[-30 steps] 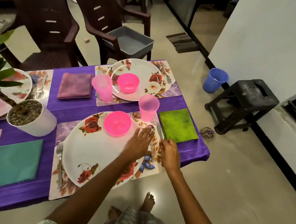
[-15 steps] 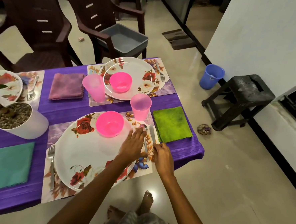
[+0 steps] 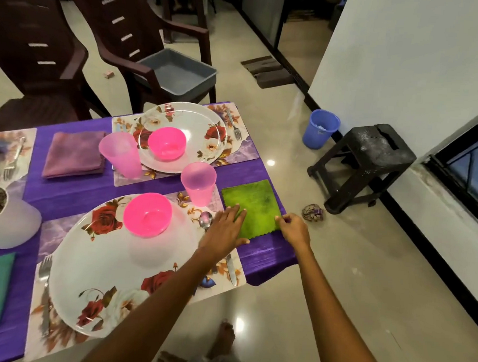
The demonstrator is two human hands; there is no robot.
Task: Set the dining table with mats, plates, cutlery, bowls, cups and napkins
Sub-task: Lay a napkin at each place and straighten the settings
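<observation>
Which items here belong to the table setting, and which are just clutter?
Job: green square cloth napkin, pink plastic bowl on rose-patterned plate, pink translucent cup, metal spoon.
Lying about: blue plastic bin, black stool, grey tub.

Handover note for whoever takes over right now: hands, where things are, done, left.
Left hand: fingers straight, flat on the near left edge of the green napkin.
Right hand: pinches the napkin's near right corner.
Near setting: mat, plate, pink bowl on the plate, pink cup, fork left of the plate, spoon right of it, green napkin beside the mat at the table corner.
Far setting likewise laid, with a purple napkin.
Done: both settings look complete.
Left: square up the green napkin and let go. The settings further left are cut off, so check them.
</observation>
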